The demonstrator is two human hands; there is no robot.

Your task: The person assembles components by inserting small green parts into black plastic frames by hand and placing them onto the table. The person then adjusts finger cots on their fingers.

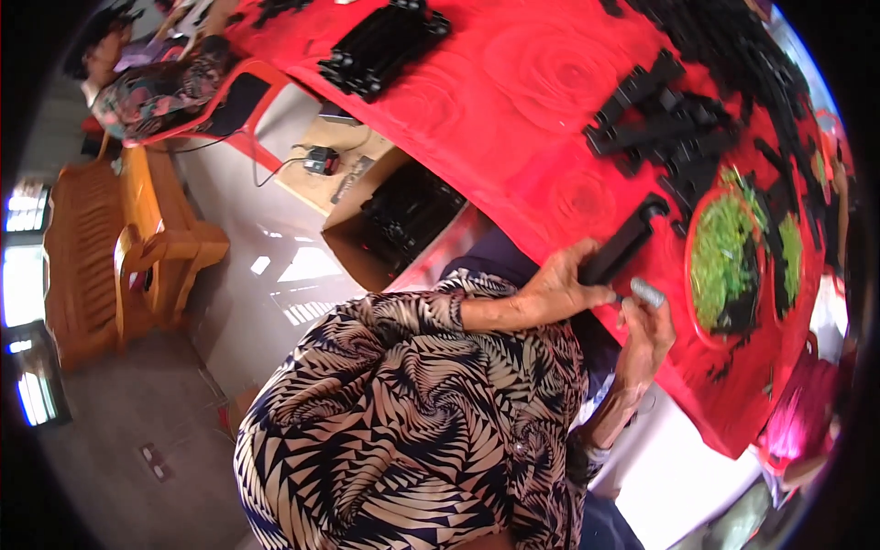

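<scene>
A long black plastic part (628,242) with a rounded far end is in my left hand (561,291), its thumb and fingers closed around the near end. The part tilts away to the right above the red table edge. Just to the right, my right hand (647,337) is close to the part's near end, with its fingers curled together. A grey wrapping (647,293) covers the tip of one of its fingers. Whatever those fingertips pinch, if anything, is too small to make out.
A red tray (689,275) of small green pieces (722,247) stands right of my hands. Loose black parts (665,128) lie beyond. Stacked black parts (385,46) sit at the far left of the red tablecloth (513,119). Below is a cardboard box (353,240); a person (156,101) sits far left.
</scene>
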